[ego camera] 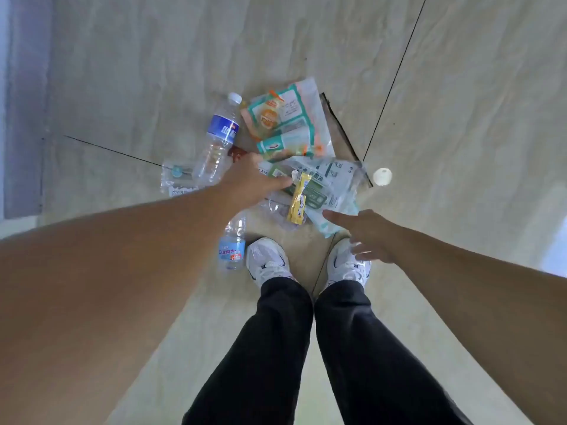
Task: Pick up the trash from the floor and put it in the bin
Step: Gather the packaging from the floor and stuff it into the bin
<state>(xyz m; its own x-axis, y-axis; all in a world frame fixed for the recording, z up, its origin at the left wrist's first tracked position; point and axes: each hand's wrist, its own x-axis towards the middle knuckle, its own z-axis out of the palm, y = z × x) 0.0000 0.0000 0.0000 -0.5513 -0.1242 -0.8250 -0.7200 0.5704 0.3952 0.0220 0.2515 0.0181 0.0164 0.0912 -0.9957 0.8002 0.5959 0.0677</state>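
Observation:
A pile of trash lies on the pale floor just ahead of my feet. It holds a clear bottle with a blue label (220, 139), a smaller clear bottle (232, 243) beside my left shoe, teal-and-orange snack bags (285, 121), a green-white plastic bag (329, 185), a yellow wrapper (299, 199) and a small clear packet (178, 179). My left hand (250, 182) reaches over the middle of the pile, fingers spread, thumb next to the yellow wrapper. My right hand (365, 234) hovers open by the green-white bag's near edge. No bin is in view.
A white bottle cap (382, 176) lies alone to the right of the pile. A brown cardboard piece (339, 130) sticks out from under the bags. My white shoes (270, 259) stand right behind the trash. A grey wall edge (24, 105) runs along the left.

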